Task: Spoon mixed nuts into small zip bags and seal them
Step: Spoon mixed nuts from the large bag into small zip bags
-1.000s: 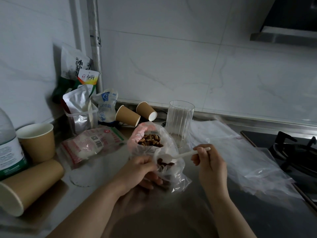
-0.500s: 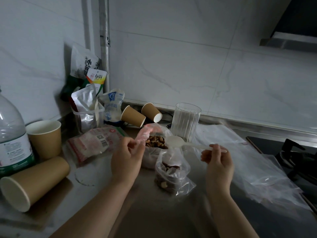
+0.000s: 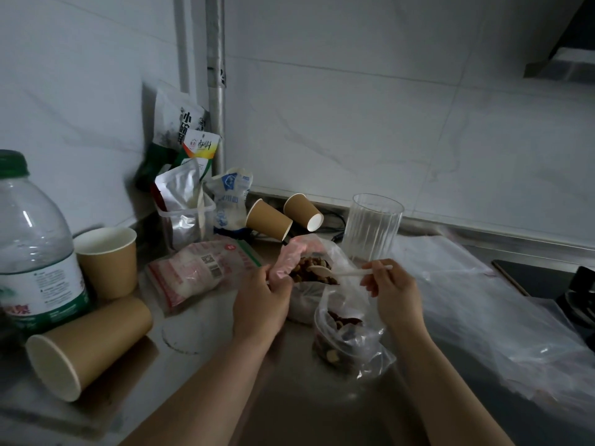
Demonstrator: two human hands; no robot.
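Observation:
A large clear bag of mixed nuts (image 3: 310, 268) stands open at the middle of the steel counter. My left hand (image 3: 262, 300) pinches its pink left rim and holds it open. My right hand (image 3: 391, 289) grips the handle of a white plastic spoon (image 3: 341, 271), whose bowl lies over the nuts inside the large bag. A small zip bag (image 3: 346, 338), partly filled with nuts, stands open just in front of the large bag, below the spoon, with neither hand on it.
A ribbed drinking glass (image 3: 370, 230) stands behind the bags. Loose clear plastic bags (image 3: 483, 304) spread to the right, beside a gas hob (image 3: 576, 294). Paper cups (image 3: 87, 346) lie and stand at left with a water bottle (image 3: 35, 249), a packet (image 3: 203, 268) and snack pouches (image 3: 190, 194).
My left hand let go of the small zip bag and took the rim of the large nut bag. The spoon left the small bag and moved into the large bag.

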